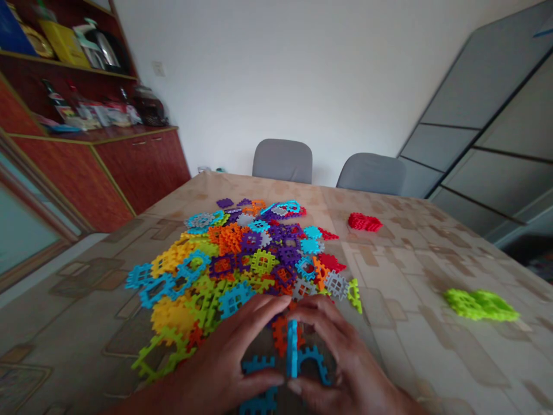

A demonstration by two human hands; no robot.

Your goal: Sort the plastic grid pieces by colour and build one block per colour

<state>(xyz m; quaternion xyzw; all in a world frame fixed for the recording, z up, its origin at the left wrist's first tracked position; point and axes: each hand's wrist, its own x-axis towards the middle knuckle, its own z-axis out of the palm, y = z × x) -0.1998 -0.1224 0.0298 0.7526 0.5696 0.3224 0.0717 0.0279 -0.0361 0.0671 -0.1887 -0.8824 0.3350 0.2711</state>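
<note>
Between my two hands stands a blue toothed building tile [292,349], seen edge-on and upright. My right hand [345,346] curls around it, fingers at its upper end and thumb at its lower end. From the other side my left hand [233,349] grips the same edges with fingertips and thumb, though the exact contact is partly hidden. A curved blue toothed piece [317,360] shows inside my right hand; whether it joins the upright tile I cannot tell. Beneath my left thumb another blue piece [259,403] is partly covered. Just beyond the fingers lies an orange tile [280,334].
A large heap of interlocking tiles, with purple [290,252], yellow [173,314] and lime [263,262] ones, spreads ahead and left. Apart on the right lie a red stack [365,222] and a lime stack [480,304]. Two grey chairs [283,160] stand behind the table [401,253].
</note>
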